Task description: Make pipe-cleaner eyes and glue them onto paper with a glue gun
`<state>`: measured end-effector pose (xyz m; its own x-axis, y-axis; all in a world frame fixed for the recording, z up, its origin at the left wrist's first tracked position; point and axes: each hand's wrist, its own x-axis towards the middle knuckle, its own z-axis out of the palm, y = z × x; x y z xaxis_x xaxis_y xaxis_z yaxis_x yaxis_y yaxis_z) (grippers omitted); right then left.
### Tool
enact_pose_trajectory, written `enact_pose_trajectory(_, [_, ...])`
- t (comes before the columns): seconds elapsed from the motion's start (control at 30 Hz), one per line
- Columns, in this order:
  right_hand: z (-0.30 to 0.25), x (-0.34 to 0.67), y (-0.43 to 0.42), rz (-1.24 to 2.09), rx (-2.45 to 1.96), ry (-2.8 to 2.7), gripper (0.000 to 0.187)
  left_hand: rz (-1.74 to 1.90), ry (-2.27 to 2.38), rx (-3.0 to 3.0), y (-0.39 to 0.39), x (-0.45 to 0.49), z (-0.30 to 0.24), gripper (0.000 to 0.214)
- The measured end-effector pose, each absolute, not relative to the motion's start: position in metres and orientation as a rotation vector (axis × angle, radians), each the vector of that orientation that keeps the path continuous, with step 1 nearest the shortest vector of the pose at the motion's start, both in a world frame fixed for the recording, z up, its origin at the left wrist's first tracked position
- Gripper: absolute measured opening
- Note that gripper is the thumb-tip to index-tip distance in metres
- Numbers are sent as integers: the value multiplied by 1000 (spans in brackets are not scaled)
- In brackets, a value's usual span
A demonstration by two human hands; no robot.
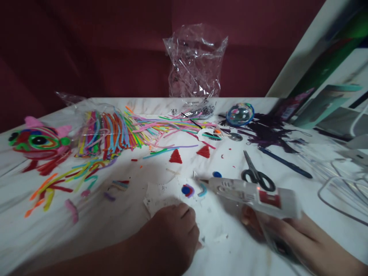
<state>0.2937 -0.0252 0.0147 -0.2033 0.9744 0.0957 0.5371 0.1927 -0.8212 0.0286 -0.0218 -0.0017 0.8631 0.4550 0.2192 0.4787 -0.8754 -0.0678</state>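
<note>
My right hand [299, 234] grips a white hot glue gun [244, 193] with a red panel and a small lit light. Its nozzle points left, above a torn white paper [158, 191]. Resting over that paper's near edge, my left hand [175, 234] is closed, its fingertips tucked under; whatever they pinch is hidden. Just beyond it is a blue and red coil [187, 190] with a purple edge. A light blue curved strip [202, 190] lies beside the coil, close under the nozzle. Behind the gun are scissors [255, 176] with black handles and a blue disc [217, 174].
Pipe cleaners [123, 130] spread across the back, partly bagged. A colourful fish-like figure [40, 142] stands left. Two red triangles [175, 156] lie mid-table. At right are a dark pen [284, 163], black strips [267, 132], a clear dome [240, 114] and cables [339, 180].
</note>
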Motion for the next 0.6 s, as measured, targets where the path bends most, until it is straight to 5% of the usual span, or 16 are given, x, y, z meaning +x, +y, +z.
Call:
enact_pose_trajectory(0.4, [25,277,-23,932,-1298,-2061,31,-303,-748,-2921,-24,29,3,14])
enact_pose_trajectory(0.6, [21,288,-22,1095,-1387,-1888,47,-294,-748,-2921,-23,29,1,14])
